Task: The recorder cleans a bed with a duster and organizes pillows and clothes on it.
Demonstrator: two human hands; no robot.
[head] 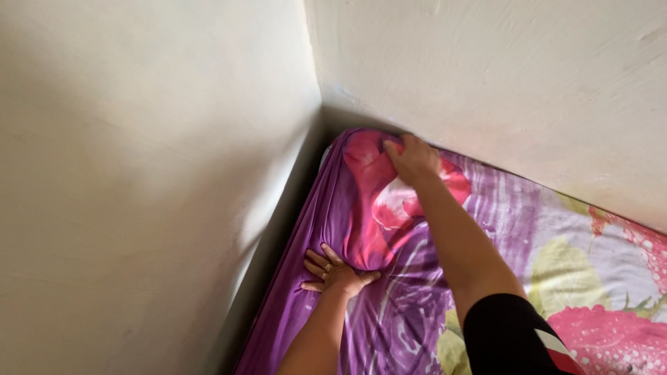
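Observation:
A purple bedsheet [403, 312] with large pink flowers and pale green leaves covers a mattress pushed into the corner of a room. My left hand [333, 272] lies flat on the sheet near the mattress's left edge, fingers spread and pointing toward the wall. My right hand [413, 160] reaches to the far corner of the mattress and presses on the sheet there, fingers curled over the cloth by the wall. The sheet bulges in a rounded pink fold [372, 215] between the two hands.
Two plain off-white walls [153, 173] meet in a corner [316, 83] right behind the mattress. A dark narrow gap [278, 236] runs between the left wall and the mattress edge. My right arm wears a black sleeve [514, 333].

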